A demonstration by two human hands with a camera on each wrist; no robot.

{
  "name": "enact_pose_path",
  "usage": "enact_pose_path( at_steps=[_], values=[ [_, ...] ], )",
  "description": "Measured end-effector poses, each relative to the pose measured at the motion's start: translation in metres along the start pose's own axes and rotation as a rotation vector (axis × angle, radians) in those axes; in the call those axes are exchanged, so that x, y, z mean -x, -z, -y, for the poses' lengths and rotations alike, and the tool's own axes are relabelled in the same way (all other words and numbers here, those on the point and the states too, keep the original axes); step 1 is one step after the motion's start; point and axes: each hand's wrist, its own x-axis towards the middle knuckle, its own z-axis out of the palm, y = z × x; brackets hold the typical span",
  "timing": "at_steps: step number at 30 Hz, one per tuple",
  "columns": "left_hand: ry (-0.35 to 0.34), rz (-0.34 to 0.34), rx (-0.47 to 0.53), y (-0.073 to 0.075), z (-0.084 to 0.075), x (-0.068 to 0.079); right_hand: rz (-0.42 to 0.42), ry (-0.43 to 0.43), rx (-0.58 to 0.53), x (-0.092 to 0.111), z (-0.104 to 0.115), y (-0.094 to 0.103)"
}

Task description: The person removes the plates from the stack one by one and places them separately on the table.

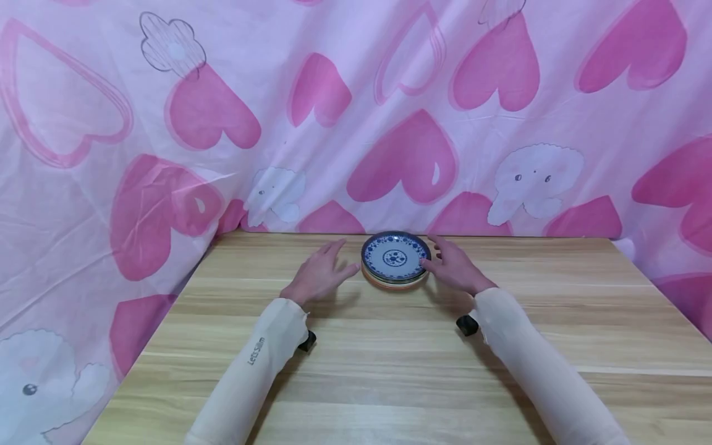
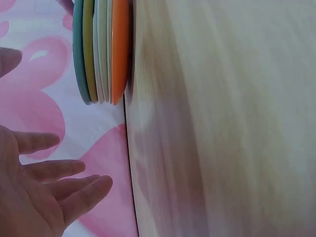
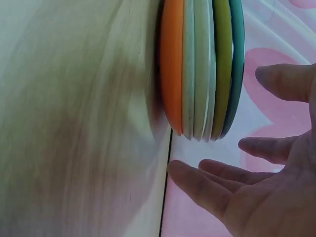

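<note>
A stack of several plates stands near the back edge of the table; the top one is white with a blue floral rim and centre. Seen edge-on in the left wrist view, the stack runs from an orange plate at the bottom through pale ones to mustard and teal. My left hand hovers to the left of the stack, apart from it, fingers spread. On the other side, my right hand is close to the rim, fingers extended; in the right wrist view that hand holds nothing.
The wood-grain table extends toward me. A pink curtain with hearts and white cartoon figures hangs behind its back edge and along the left side. Black wrist devices show below both cream sleeves.
</note>
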Motion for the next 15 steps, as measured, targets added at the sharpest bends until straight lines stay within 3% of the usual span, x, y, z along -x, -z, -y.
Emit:
enact_pose_path(
  at_steps=[6, 15],
  values=[
    [-0.012, 0.010, 0.073, -0.002, -0.002, -0.004, 0.014, -0.026, -0.062, -0.004, 0.001, -0.002],
    [-0.019, 0.021, 0.328, -0.009, -0.006, -0.011, 0.019, -0.049, -0.122, -0.010, 0.003, -0.007]
  ],
)
